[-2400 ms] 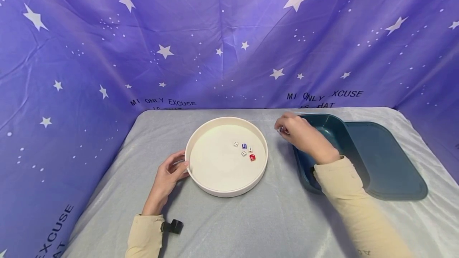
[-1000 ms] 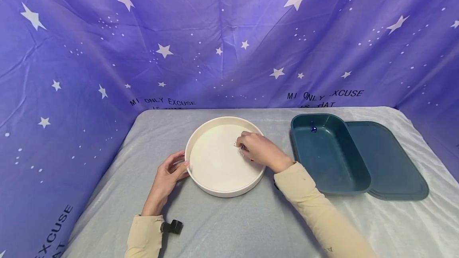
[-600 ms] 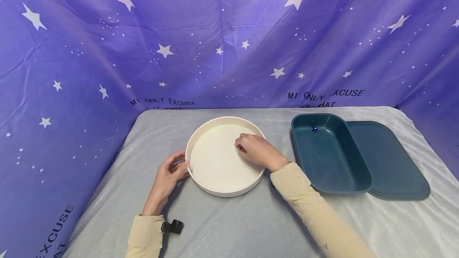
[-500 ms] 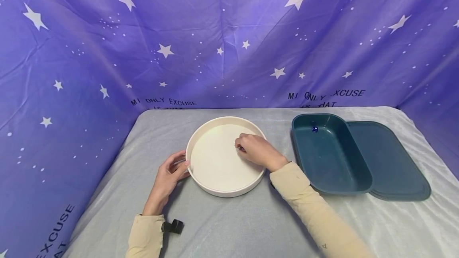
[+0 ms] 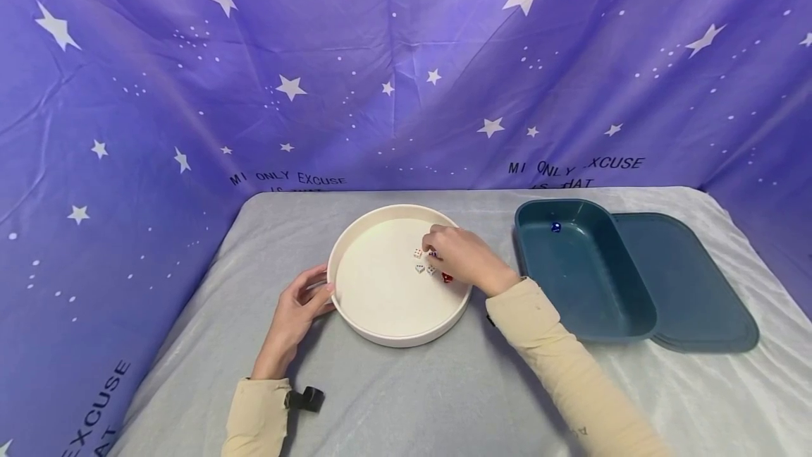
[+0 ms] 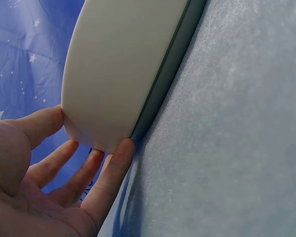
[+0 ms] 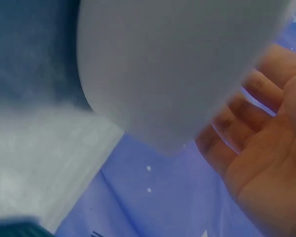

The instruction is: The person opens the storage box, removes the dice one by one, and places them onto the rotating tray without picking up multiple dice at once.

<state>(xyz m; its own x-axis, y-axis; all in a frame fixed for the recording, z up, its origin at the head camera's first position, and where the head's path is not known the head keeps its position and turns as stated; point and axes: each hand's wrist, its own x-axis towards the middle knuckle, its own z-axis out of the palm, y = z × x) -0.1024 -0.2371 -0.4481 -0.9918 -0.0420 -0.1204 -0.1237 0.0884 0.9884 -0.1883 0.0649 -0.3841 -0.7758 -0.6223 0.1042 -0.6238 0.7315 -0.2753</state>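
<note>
The left hand (image 5: 294, 316) holds the left edge of a round cream tray (image 5: 380, 341). In the left wrist view its thumb (image 6: 44, 123) is on the rim, the other fingers against the outer wall. The right hand (image 5: 466, 258) reaches over the tray's right side, thumb and forefinger around a blue die (image 5: 433, 253), partly hidden by them. Near them in the tray lie white dice (image 5: 419, 269) and a red die (image 5: 447, 278). In the right wrist view the curled fingertips are hidden behind the tray's wall (image 7: 158, 79).
A dark teal rectangular box (image 5: 586, 288) with a blue die (image 5: 555, 227) inside stands right of the tray. Its flat lid-like teal panel (image 5: 704, 295) lies beyond it, partly under the box. A purple starry curtain (image 5: 406, 90) hangs behind the grey cloth-covered table (image 5: 406, 400).
The right hand left a blue die in the teal box, moved left to the tray and covered the dice, then rose slightly, uncovering them. One white die sits further left. The left hand stayed put.
</note>
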